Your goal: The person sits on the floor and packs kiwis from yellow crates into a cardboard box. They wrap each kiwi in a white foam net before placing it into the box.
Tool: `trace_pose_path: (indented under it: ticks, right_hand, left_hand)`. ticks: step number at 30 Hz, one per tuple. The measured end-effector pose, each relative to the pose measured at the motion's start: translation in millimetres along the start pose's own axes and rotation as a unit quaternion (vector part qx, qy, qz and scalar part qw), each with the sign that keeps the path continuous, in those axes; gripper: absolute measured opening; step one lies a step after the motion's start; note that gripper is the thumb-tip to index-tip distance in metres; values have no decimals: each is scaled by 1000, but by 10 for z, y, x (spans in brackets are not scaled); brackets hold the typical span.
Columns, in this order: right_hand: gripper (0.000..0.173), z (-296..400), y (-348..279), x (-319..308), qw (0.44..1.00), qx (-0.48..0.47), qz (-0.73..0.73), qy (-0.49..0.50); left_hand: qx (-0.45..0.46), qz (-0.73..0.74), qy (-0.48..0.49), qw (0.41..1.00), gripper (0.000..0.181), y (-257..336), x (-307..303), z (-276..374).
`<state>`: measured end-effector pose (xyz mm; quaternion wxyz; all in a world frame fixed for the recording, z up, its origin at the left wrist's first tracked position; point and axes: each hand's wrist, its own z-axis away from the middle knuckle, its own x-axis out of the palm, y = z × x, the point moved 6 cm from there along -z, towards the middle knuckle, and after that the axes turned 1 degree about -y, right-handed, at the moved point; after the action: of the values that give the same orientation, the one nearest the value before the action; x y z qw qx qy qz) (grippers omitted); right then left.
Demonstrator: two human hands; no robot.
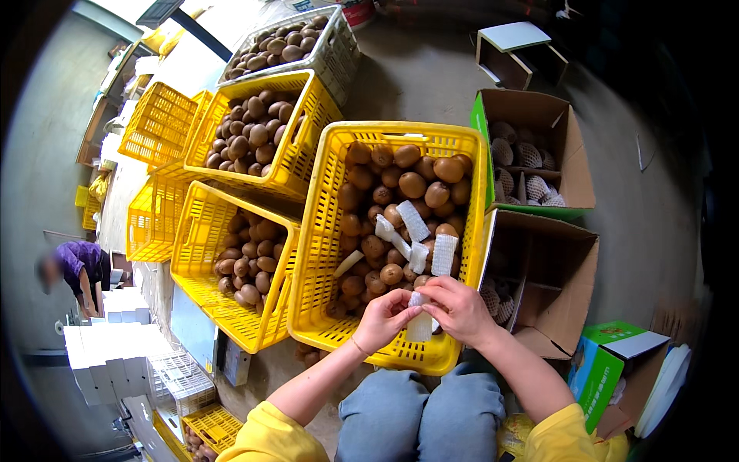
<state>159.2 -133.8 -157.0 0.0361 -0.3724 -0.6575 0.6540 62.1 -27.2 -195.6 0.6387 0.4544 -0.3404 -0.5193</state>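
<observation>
Over the near end of a yellow plastic crate, my left hand and my right hand meet fingertip to fingertip. Both pinch the top of a white foam net sleeve, which hangs flat below the fingers. Whether a fruit is inside its upper end is hidden by the fingers. Brown kiwifruit fill much of the crate beyond my hands. Several more flattened foam net sleeves lie scattered on top of the fruit.
To the right stand a divided carton of net-wrapped fruit and a second open carton. Kiwifruit also fill yellow crates on the left and a pale crate behind. A green box sits at lower right. Far left, a person bends over.
</observation>
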Motion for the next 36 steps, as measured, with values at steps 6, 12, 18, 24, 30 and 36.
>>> trace_pose_path:
  ticks: [6,12,18,24,30,36]
  right_hand:
    - [13,16,-35,72,996,7,82,25]
    - [14,212,388,186,965,237,-113,-14]
    - [21,168,430,179,919,254,-301,36]
    - [14,101,394,-33,963,211,-137,99]
    - [13,-248,-339,9,972,-202,115,35]
    - [22,-332,-328,-390,979,-68,182,68]
  left_hand:
    - [-70,88,16,994,16,-245,-99,-27]
    - [-5,-363,221,905,32,-806,-1001,-663]
    - [-176,-456,252,835,62,-1159,-1104,-1028]
    - [-19,-369,296,881,64,-868,-922,-811]
    - [99,-123,121,980,54,8,-406,-335]
    - [127,-108,94,982,62,461,-274,2]
